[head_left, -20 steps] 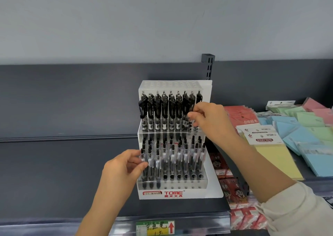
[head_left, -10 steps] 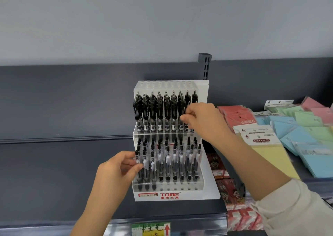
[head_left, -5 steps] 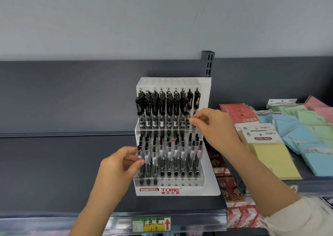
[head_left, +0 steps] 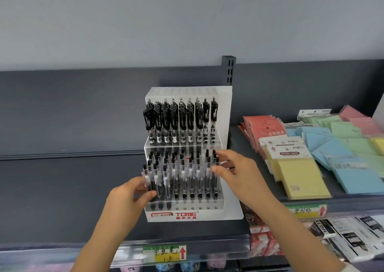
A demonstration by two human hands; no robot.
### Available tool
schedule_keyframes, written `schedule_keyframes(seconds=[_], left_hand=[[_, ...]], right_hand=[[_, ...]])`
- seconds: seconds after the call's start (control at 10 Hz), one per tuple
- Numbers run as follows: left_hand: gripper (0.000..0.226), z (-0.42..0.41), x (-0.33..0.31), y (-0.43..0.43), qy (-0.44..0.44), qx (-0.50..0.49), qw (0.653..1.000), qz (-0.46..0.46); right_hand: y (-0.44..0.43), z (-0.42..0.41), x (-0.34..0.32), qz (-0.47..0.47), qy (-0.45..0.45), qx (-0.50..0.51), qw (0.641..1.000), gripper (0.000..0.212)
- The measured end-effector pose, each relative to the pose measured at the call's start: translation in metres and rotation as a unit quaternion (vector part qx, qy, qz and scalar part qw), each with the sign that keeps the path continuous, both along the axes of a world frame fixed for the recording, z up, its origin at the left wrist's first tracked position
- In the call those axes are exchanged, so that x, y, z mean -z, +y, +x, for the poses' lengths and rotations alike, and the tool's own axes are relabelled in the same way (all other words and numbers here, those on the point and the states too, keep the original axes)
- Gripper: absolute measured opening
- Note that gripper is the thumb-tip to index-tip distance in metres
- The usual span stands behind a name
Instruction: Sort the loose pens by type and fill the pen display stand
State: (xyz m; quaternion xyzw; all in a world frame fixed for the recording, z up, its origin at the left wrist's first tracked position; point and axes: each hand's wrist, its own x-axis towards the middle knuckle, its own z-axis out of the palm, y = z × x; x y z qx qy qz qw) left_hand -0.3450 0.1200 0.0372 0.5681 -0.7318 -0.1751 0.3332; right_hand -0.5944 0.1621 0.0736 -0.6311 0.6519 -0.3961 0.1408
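Centre frame, a clear tiered acrylic stand [head_left: 188, 214] holds black pens [head_left: 182, 120]. My left hand [head_left: 126, 199] pinches lower-left pens [head_left: 152, 181]; right hand [head_left: 239, 174] spread, empty.

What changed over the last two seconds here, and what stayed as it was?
The right hand left the right end of the upper-row pens and dropped beside the lower row's right end, fingers spread, holding nothing. The left hand still pinches the leftmost lower-row pens; the display stand looks unmoved.
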Motion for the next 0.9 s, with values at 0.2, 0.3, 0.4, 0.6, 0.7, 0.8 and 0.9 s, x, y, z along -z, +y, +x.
schedule_keyframes(seconds=[0.2,0.3,0.4,0.6,0.7,0.8,0.9], left_hand=[[0.026,-0.001,0.0,0.008,-0.006,-0.014,1.0,-0.005],[0.017,-0.002,-0.002,0.013,-0.014,-0.016,1.0,-0.004],[0.028,-0.002,-0.004,0.017,-0.047,-0.012,0.999,-0.014],[0.041,-0.001,-0.006,0.026,-0.084,0.004,0.996,-0.022],[0.04,0.003,-0.005,0.025,-0.063,0.017,0.998,-0.017],[0.036,0.006,-0.005,0.022,-0.066,0.045,0.997,0.005],[0.021,0.013,-0.014,0.016,-0.079,0.061,0.995,0.016]], right_hand=[[0.001,0.001,-0.002,-0.001,-0.003,-0.003,1.0,0.04],[0.002,-0.001,-0.003,0.004,-0.003,-0.007,1.0,0.039],[0.004,-0.003,-0.003,0.007,-0.012,-0.014,1.0,0.037],[0.012,-0.004,-0.001,0.008,-0.022,-0.018,1.0,0.034],[0.015,-0.003,-0.003,0.012,-0.034,-0.019,0.999,0.035],[0.013,-0.006,-0.005,0.031,-0.044,-0.027,0.998,0.035],[0.015,-0.011,-0.014,0.069,-0.056,-0.046,0.995,0.041]])
